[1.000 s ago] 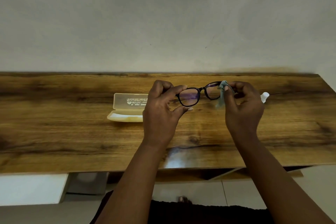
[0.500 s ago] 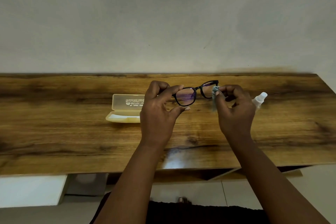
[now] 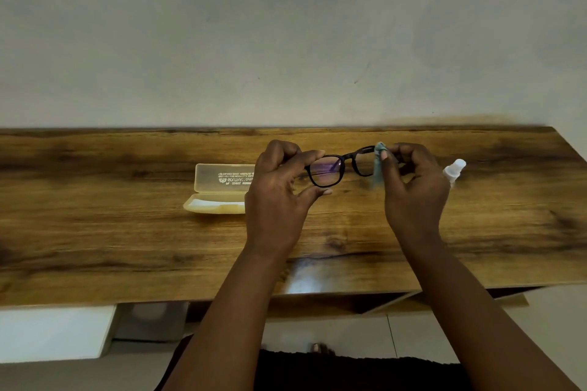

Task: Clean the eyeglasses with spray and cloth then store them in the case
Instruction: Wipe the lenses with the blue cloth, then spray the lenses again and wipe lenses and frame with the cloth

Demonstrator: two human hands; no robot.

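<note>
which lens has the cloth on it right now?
The lens on the person's right: the right hand pinches the blue cloth over it. The other lens, by the left hand, is bare.

Both forearms are bare from the wrists down to the lower edge of the view; no sleeve, watch, bracelet or ring shows on either. The left hand [image 3: 279, 197] and the right hand [image 3: 413, 190] wear no gloves. The nails are short and look unpainted, with a pale nail showing on the right thumb. Below the arms, well back from each grip, a strip of dark, near-black clothing [image 3: 355, 371] crosses the bottom of the view; its kind cannot be told. Just above that cloth a small part of a bare foot [image 3: 320, 348] shows, blurred.
</note>
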